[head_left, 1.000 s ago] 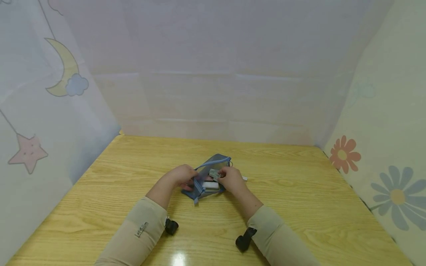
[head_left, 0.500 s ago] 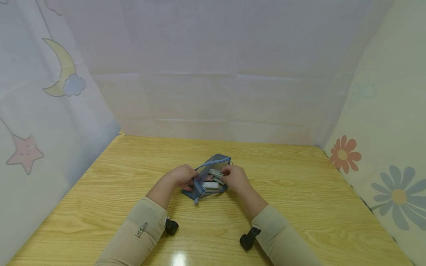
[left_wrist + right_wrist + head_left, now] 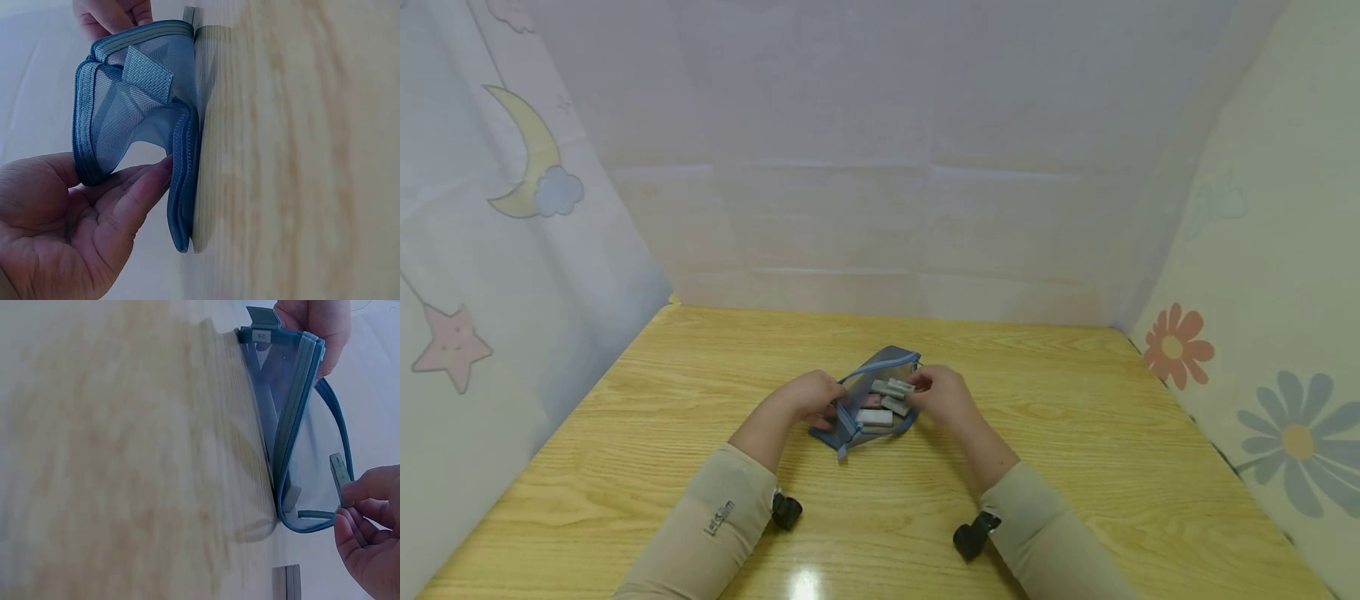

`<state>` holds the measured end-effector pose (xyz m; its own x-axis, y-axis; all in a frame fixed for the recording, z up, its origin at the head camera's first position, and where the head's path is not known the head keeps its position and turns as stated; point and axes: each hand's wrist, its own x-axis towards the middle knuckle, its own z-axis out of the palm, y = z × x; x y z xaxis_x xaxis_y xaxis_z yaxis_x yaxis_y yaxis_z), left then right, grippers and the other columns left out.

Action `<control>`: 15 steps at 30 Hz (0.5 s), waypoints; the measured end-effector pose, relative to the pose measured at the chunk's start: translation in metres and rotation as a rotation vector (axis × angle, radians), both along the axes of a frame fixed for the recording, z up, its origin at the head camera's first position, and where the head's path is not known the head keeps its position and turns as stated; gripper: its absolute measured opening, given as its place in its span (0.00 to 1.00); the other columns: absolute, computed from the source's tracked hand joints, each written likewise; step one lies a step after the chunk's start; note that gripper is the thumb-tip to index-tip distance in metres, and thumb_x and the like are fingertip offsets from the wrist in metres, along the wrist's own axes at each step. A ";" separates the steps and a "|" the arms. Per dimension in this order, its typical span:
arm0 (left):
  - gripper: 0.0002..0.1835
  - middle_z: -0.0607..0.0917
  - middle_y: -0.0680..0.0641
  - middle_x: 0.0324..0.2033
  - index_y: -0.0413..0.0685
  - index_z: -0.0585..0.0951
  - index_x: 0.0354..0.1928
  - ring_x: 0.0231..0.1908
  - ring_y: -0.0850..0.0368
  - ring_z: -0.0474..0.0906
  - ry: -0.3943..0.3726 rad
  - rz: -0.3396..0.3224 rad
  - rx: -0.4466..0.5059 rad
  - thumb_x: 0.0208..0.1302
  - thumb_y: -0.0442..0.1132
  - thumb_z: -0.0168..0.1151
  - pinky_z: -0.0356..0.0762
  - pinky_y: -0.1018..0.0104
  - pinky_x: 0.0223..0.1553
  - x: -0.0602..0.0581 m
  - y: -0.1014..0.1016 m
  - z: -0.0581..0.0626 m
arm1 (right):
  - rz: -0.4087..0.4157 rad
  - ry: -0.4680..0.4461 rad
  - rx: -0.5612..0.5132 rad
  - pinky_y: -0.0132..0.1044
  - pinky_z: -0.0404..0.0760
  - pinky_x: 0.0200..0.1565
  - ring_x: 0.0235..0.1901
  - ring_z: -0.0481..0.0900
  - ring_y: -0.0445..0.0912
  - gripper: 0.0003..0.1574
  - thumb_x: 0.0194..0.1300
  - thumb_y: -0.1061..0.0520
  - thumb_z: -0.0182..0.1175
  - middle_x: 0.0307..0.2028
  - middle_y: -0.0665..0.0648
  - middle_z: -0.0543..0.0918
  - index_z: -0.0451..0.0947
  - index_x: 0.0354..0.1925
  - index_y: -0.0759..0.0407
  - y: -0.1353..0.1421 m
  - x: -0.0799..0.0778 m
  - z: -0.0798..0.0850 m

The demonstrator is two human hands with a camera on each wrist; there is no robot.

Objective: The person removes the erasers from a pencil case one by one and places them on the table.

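A blue see-through mesh pencil pouch (image 3: 880, 363) with a zip lies with its mouth spread on the table. My left hand (image 3: 811, 398) pinches its left edge, thumb and fingers on either side of the mesh in the left wrist view. Inside sit several small blocks: a white block (image 3: 875, 418), a pink block (image 3: 872, 402) and a grey-green block (image 3: 895, 406). At the mouth's right side my right hand (image 3: 943, 395) pinches a small grey-green block (image 3: 340, 477) between thumb and fingertips, clear in the right wrist view.
A grey block (image 3: 287, 582) lies on the table outside the pouch, near its opening. The wooden table (image 3: 1045, 467) is bounded by a fabric wall (image 3: 880, 233) behind. Printed side walls (image 3: 1262, 275) stand to left and right.
The right hand has shifted right, and more grey-green blocks show in the pouch mouth than before. The left hand stays on the pouch.
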<state>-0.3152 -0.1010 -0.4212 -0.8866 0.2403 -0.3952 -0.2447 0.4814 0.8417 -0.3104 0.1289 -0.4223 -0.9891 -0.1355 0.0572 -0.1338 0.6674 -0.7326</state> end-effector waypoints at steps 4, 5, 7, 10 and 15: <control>0.13 0.78 0.49 0.24 0.35 0.79 0.36 0.26 0.60 0.76 0.001 -0.008 0.001 0.65 0.37 0.48 0.81 0.62 0.29 -0.001 0.000 -0.001 | -0.008 0.015 -0.007 0.37 0.78 0.37 0.34 0.77 0.45 0.09 0.53 0.65 0.63 0.34 0.54 0.80 0.80 0.36 0.61 0.006 -0.001 0.001; 0.13 0.78 0.49 0.24 0.34 0.79 0.36 0.26 0.60 0.76 0.001 -0.010 0.002 0.65 0.37 0.48 0.81 0.62 0.29 -0.002 0.000 -0.002 | -0.008 0.025 -0.004 0.37 0.78 0.37 0.34 0.77 0.45 0.08 0.53 0.65 0.63 0.33 0.55 0.80 0.80 0.36 0.61 0.008 -0.002 0.001; 0.13 0.79 0.48 0.25 0.34 0.79 0.37 0.27 0.59 0.76 -0.001 -0.015 0.003 0.66 0.37 0.48 0.81 0.62 0.30 -0.002 -0.001 -0.002 | -0.007 0.048 0.004 0.36 0.78 0.37 0.34 0.77 0.45 0.08 0.53 0.66 0.62 0.33 0.55 0.80 0.80 0.35 0.62 0.013 -0.004 0.000; 0.13 0.79 0.48 0.26 0.34 0.79 0.37 0.28 0.59 0.76 0.000 -0.017 0.004 0.66 0.37 0.48 0.81 0.61 0.31 -0.003 -0.001 -0.003 | -0.012 0.057 0.009 0.36 0.77 0.37 0.34 0.77 0.45 0.08 0.54 0.66 0.62 0.34 0.56 0.80 0.80 0.35 0.62 0.020 -0.006 -0.001; 0.14 0.79 0.48 0.26 0.34 0.79 0.37 0.28 0.59 0.77 0.001 -0.015 0.003 0.65 0.37 0.48 0.81 0.61 0.31 -0.002 -0.001 -0.002 | -0.025 0.024 0.012 0.36 0.77 0.36 0.35 0.76 0.46 0.08 0.55 0.64 0.61 0.33 0.56 0.80 0.79 0.36 0.61 0.031 -0.006 0.001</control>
<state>-0.3175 -0.1016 -0.4235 -0.8833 0.2545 -0.3936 -0.2367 0.4827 0.8432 -0.3159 0.1603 -0.4208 -0.9906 -0.1116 0.0794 -0.1344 0.6798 -0.7210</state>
